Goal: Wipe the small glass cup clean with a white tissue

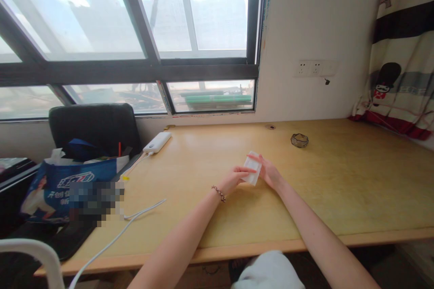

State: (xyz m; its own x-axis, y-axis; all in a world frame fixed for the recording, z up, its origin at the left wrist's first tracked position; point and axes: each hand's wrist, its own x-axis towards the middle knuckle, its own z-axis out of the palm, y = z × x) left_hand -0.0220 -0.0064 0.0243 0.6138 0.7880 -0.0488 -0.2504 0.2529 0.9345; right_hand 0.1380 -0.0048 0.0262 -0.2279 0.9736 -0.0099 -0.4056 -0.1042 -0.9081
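Landmark: the white packet, a small flat thing held just above the wooden desk, about mid-desk.
Left hand: on the packet's near-left side; fingers curled, fingertips pinching the lower left edge.
Right hand: on the packet's right side and partly behind it; fingers loosely bent, backing the packet and touching its right edge.
Packet's lie: tilted, long axis running from near-right up to far-left; the top corner stands free of both hands.
Nearer hand: both touch it; the right covers more of it, the left holds only an edge.
Glass dish: beyond the packet to the right, well apart.
Power bank: beyond the packet to the left, at the desk's far edge.
White cable: left of the packet, trailing off the near-left side of the desk.
Blue bag: far left of the packet, off the desk, in front of a black chair.
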